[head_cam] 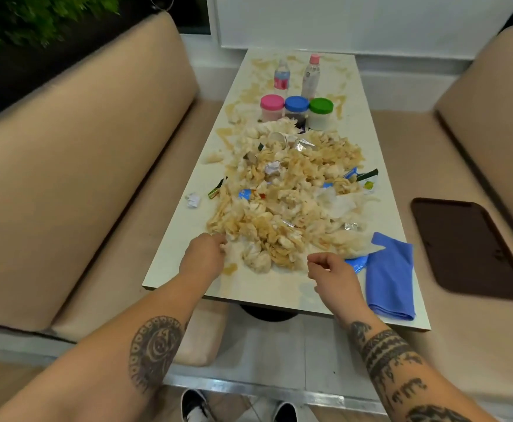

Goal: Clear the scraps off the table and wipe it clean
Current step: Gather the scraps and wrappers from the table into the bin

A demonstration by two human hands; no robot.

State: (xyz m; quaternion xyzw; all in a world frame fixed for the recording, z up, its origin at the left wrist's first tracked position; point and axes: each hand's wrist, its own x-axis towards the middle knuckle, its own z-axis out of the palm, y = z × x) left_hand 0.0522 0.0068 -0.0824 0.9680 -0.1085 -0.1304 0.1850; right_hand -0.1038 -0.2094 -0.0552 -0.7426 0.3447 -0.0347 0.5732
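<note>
Two hands at near edge of scrap pile (285, 193), which covers mid table (173, 278). Left hand (203, 257) at pile's left corner, fingertips curled into tissue wads, seems to pinch some. Right hand (330, 274) loosely fisted just short of pile; whether it holds anything, cannot tell. Blue cloth (390, 278) on table's right near corner, untouched. Advice: gather inward from both flanks, keep wads together, avoid smearing sauce stains. No bin visible; brown tray (468, 248) on right seat. Pile's contents hard to identify.
</note>
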